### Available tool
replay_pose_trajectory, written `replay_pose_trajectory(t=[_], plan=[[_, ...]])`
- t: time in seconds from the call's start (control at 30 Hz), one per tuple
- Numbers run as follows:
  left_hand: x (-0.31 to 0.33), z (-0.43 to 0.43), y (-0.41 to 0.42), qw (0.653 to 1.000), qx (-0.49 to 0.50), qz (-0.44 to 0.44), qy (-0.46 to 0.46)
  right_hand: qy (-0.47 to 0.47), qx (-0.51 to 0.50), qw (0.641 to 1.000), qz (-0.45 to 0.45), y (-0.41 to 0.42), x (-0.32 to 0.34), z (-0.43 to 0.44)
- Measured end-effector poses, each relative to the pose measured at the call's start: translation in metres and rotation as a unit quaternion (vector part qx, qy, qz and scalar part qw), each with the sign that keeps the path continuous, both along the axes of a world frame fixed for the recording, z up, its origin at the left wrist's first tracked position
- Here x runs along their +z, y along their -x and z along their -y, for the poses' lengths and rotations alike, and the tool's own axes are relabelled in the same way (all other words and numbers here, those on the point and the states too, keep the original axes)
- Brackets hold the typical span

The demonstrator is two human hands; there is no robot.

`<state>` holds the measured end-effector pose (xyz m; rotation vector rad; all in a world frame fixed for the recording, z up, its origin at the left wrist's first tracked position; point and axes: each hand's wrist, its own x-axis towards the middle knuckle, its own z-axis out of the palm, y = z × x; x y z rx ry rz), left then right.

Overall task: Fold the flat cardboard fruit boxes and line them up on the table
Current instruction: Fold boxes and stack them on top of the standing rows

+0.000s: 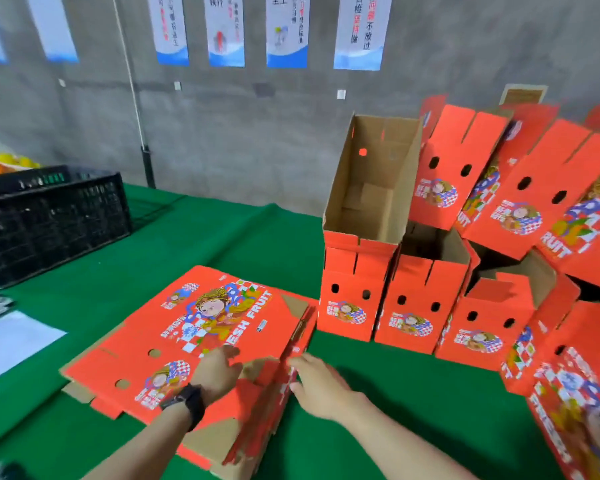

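A stack of flat red cardboard fruit boxes (201,327) lies on the green table (222,237) in front of me. My left hand (219,370), with a black watch on the wrist, rests on top of the stack near its right side, fingers relaxed. My right hand (317,382) touches the stack's right edge with its fingertips. To the right, folded red boxes (416,306) stand in a row, open tops up. More folded boxes (520,188) are piled on them, and one box (371,181) lies tipped with its brown inside facing me.
A black plastic crate (49,216) stands at the left with yellow and orange fruit (4,162) behind it. White paper (11,341) lies at the left table edge. A grey wall with posters (286,29) runs behind the table.
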<state>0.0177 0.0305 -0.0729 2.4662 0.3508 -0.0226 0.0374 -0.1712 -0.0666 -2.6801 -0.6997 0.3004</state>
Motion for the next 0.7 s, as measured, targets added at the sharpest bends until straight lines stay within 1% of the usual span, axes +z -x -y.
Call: replay_pose_trajectory(t=[0.07,0.17,0.23,0.37,0.47,0.53,0.63,0.7], plan=[[-0.016,-0.028,0.002,0.998,0.0,-0.027,-0.055,0.03,-0.002,0.998,-0.058,-0.003,-0.02,-0.027],[-0.032,-0.051,-0.002,0.993,-0.049,-0.039,-0.097,0.039,-0.019,0.993,-0.113,-0.009,-0.04,-0.051],[-0.044,-0.056,-0.007,0.988,-0.078,-0.052,-0.125,0.033,-0.031,0.992,-0.12,-0.017,-0.047,-0.061],[-0.07,-0.049,-0.005,0.97,-0.11,-0.136,-0.172,0.037,-0.044,0.992,-0.116,-0.025,-0.057,-0.08],[-0.08,-0.047,0.003,0.971,-0.108,-0.117,-0.18,0.072,-0.079,0.99,-0.091,-0.022,-0.07,-0.097],[-0.078,-0.05,0.006,0.97,-0.108,-0.117,-0.182,0.078,-0.099,0.988,-0.088,-0.019,-0.078,-0.109],[-0.07,-0.048,0.013,0.962,-0.129,-0.14,-0.198,0.084,-0.122,0.979,-0.141,-0.022,-0.076,-0.12],[-0.064,-0.047,0.02,0.959,-0.132,-0.131,-0.213,0.036,-0.136,0.971,-0.192,-0.028,-0.065,-0.125]])
